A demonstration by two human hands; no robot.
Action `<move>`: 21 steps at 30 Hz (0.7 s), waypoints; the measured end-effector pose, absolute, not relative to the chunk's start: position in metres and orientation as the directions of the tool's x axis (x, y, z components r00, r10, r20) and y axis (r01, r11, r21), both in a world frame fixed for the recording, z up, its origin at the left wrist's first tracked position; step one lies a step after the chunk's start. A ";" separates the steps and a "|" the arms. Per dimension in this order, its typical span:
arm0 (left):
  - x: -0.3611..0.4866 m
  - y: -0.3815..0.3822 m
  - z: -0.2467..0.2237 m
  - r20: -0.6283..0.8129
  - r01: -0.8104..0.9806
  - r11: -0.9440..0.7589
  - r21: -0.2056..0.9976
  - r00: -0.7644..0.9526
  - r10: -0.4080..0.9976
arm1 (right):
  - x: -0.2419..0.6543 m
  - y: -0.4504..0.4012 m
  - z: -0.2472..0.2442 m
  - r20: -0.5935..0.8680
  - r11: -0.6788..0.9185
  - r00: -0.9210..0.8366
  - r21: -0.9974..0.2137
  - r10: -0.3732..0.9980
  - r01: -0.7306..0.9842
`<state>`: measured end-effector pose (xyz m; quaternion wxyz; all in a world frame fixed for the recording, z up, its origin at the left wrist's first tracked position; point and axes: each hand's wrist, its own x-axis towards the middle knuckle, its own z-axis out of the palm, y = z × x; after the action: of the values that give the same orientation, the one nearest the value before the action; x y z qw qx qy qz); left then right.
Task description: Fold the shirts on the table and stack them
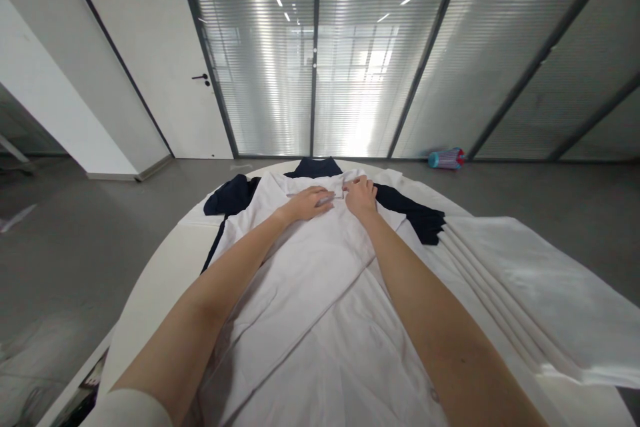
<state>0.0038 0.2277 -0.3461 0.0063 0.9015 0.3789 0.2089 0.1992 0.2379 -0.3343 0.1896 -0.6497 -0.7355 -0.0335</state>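
A white shirt [310, 293] lies spread over the table, its collar end pointing away from me. My left hand [307, 203] rests by the collar with fingers stretched out and a small gap between fingers and thumb. On the collar's right side, my right hand [361, 197] has its fingers curled onto the white cloth; the fingertips are partly hidden. Beneath the shirt, a navy garment [314, 167] shows at the far edge. Its dark sleeves stick out as a bunched left part [231, 196] and a flatter right part [413, 210].
The round white table [155, 280] carries everything. Several layers of folded white cloth [530, 287] lie at the right, reaching the edge. A blue and red patterned cylindrical thing [447, 159] is on the floor by the glass wall [360, 80]. A door [145, 47] stands far left.
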 end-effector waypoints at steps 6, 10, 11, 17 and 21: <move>0.010 0.233 -0.354 0.311 0.741 -0.631 0.230 0.559 0.769 | 0.199 0.236 -0.334 0.455 0.146 0.004 -0.295 0.891 0.944; 0.014 0.232 -0.358 0.302 0.739 -0.659 0.138 0.603 0.739 | 0.197 0.236 -0.331 0.548 0.152 0.062 -0.336 0.834 0.930; 0.015 0.231 -0.357 0.298 0.736 -0.663 0.139 0.607 0.737 | 0.197 0.236 -0.330 0.547 0.153 0.063 -0.341 0.835 0.928; -0.013 0.235 -0.323 0.313 0.896 -0.372 0.242 0.291 0.904 | 0.196 0.237 -0.326 0.355 0.231 -0.110 -0.321 0.928 0.918; -0.054 0.241 -0.305 0.251 0.970 -0.098 0.224 0.040 0.967 | 0.177 0.234 -0.320 0.395 0.446 -0.314 -0.306 0.864 0.841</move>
<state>-0.0538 0.2413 -0.3054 -0.0037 0.7211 0.6715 0.1708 0.1767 0.2336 -0.3201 0.2578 -0.5260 -0.8102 0.0218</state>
